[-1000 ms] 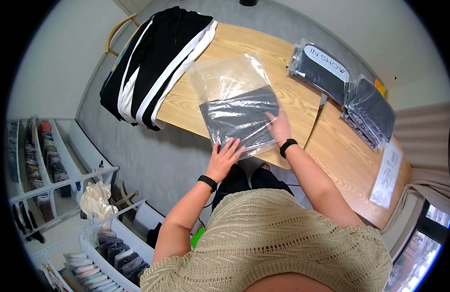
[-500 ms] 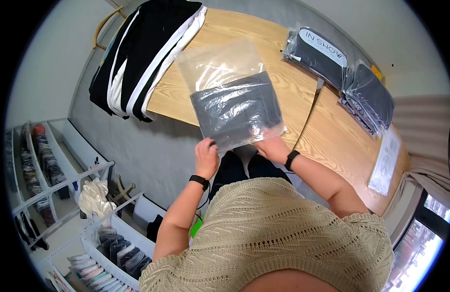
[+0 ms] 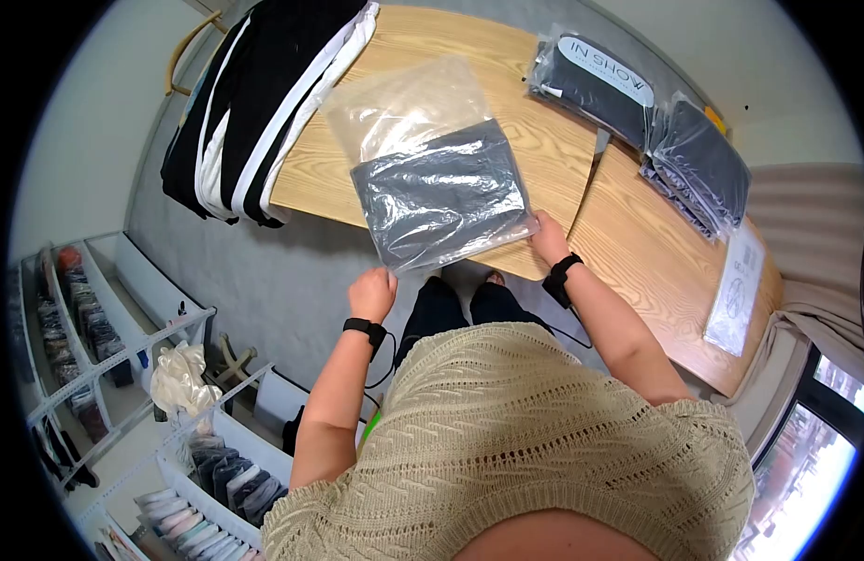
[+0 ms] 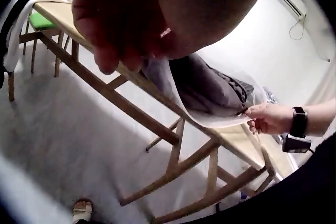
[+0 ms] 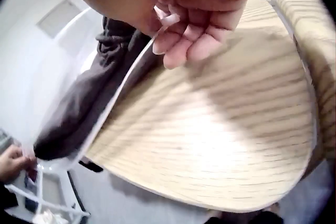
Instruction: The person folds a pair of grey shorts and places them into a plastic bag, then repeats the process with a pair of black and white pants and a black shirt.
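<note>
A clear plastic bag [image 3: 409, 107] with a folded dark garment [image 3: 441, 192] inside lies over the near edge of the wooden table [image 3: 432, 37]. My left hand [image 3: 372, 294] pinches the bag's near left corner. At the near right corner my right hand [image 3: 550, 239] pinches the bag's edge. Between the hands the bag's near edge is stretched, and the right wrist view shows the dark cloth [image 5: 89, 92] inside, with curled fingers [image 5: 194, 29] on the plastic rim. The left wrist view shows the garment [image 4: 205, 87] in the bag's end.
Black and white garments [image 3: 264, 103] are draped over the table's left end. Packed dark garments [image 3: 600, 89] lie at the back right, with more bagged ones [image 3: 698, 164] beside them. A flat clear packet [image 3: 735, 294] is at the right edge. Shelving [image 3: 123, 351] stands at the left.
Both hands have gone from lying on the bag to gripping its near corners, and they are further apart. The bag appears shifted up and left in the head view, which itself has moved.
</note>
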Tool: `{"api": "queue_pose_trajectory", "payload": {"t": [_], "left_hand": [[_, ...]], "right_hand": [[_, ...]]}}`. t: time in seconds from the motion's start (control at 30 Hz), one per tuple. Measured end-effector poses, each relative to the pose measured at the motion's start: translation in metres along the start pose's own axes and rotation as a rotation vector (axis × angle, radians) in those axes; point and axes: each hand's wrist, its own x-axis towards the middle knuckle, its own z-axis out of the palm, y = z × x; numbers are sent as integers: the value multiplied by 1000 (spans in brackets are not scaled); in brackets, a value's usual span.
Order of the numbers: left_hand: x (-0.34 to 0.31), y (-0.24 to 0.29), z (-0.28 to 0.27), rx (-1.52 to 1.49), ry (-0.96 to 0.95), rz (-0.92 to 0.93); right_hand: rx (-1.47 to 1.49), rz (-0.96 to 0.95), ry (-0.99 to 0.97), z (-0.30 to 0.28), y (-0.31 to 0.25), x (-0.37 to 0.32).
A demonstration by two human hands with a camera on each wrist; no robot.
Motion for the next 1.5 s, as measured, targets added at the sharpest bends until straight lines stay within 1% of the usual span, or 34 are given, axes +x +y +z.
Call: {"api": "queue_pose_trajectory", "payload": {"t": [0.03, 0.07, 0.13, 0.17, 0.23, 0.27, 0.33, 0.37, 0.4, 0.43, 0.47, 0.5, 0.57, 0.6, 0.63, 0.67, 0.7, 0.77, 0.8, 0.9, 0.93, 0.97, 1.0, 1.03, 1.1, 1.13, 1.2, 1.23, 1.3, 1.33, 1.37, 1.43, 1.47, 1.5], "left_hand": [[3, 1, -6, -19, -43, -20], [7, 3, -15, -18, -29, -20], [14, 9, -47, -68, 22, -70], [18, 19, -72, -136, 83, -138], [36, 9, -84, -251, 244, -118], [43, 16, -104, -328, 250, -77], [56, 4, -143, -397, 311, -2], [62, 6, -166, -427, 353, -9], [70, 4, -184, -547, 414, 7], [75, 2, -201, -668, 469, 27], [77, 2, -223, -704, 507, 78], [75, 6, -246, -740, 540, 131], [57, 24, -300, -810, 543, 141], [46, 35, -325, -833, 578, 155], [35, 44, -347, -856, 612, 168], [26, 50, -366, -916, 644, 208], [18, 54, -382, -975, 677, 249], [11, 62, -408, -952, 722, 278], [16, 59, -413, -965, 735, 285], [50, 60, -416, -920, 713, 245], [66, 61, -415, -860, 662, 220], [91, 55, -410, -935, 605, 222], [112, 49, -405, -854, 582, 224], [130, 48, -399, -929, 558, 219], [151, 52, -398, -963, 581, 239], [156, 49, -399, -964, 584, 242], [156, 56, -399, -1010, 698, 288], [151, 57, -393, -1011, 693, 280], [134, 57, -380, -923, 751, 359], [132, 57, -379, -876, 713, 355], [113, 49, -346, -844, 677, 411], [102, 23, -290, -768, 558, 404], [94, 16, -261, -760, 464, 376], [86, 5, -227, -668, 384, 333]], "right_hand": [[64, 15, -1, -1, 1, 3], [65, 3, 6, -9, -10, 2], [339, -48, 59, -31, -49, -9], [333, -60, 89, -38, -61, -5], [339, -112, 79, -58, -80, 1], [438, -98, 73, -76, -110, -4], [460, -116, 80, -106, -150, 2], [467, -108, 78, -120, -168, 6], [517, -145, 122, -136, -185, 6], [556, -178, 122, -153, -200, 8], [594, -208, 124, -171, -213, 5], [667, -255, 126, -189, -227, -5], [690, -308, 128, -223, -251, -25], [702, -341, 152, -238, -264, -38], [712, -425, 204, -253, -276, -52], [723, -492, 236, -265, -287, -66], [716, -515, 281, -277, -296, -75], [707, -621, 271, -297, -310, -87], [710, -622, 275, -298, -311, -83], [750, -602, 259, -295, -316, -47], [764, -587, 245, -289, -318, -33], [778, -571, 230, -283, -319, -20], [784, -559, 217, -278, -318, -2], [790, -549, 203, -274, -316, 16], [777, -551, 214, -275, -320, 28], [788, -572, 254, -276, -319, 31], [790, -619, 323, -278, -318, 27], [788, -611, 318, -278, -315, 19], [698, -627, 380, -277, -306, 8], [685, -638, 360, -276, -302, 9], [612, -588, 329, -266, -277, -4], [500, -493, 218, -246, -238, -13], [482, -447, 144, -231, -213, -16], [465, -397, 69, -212, -186, -19]]}}
